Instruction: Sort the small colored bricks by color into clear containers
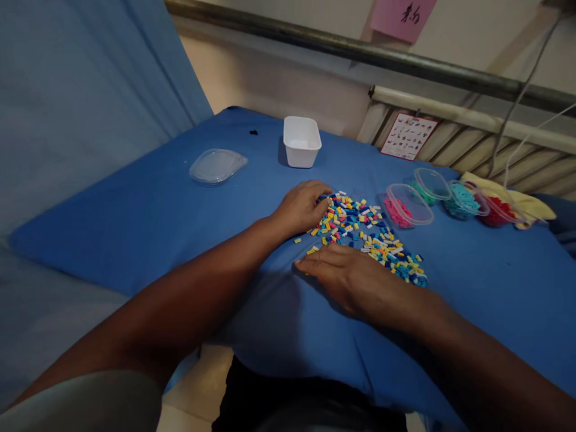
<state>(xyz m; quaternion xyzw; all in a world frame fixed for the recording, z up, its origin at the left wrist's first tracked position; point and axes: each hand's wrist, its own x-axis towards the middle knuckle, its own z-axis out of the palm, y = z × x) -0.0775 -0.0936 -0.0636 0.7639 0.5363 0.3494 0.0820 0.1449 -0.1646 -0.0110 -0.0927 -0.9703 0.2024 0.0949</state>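
Many small block-like pieces (346,217) in yellow, white, blue, teal and pink lie spread in a loose pile on the blue cloth. At the pile's left edge rests my left hand (302,207), its fingers curved over the far side and the thumb apart. My right hand (348,275) lies along the near side, palm down, with fingers stretched out to the left. Both hands touch the edge pieces, and neither is closed round anything visible. What is under the palms is hidden.
A white plastic tub (302,157) stands behind the pile, with a clear lid (218,165) to its left. On the right are clear containers of pink pieces (398,212), teal pieces (463,198) and red pieces (497,210), near a yellow cloth (531,201). A radiator (477,123) borders the back.
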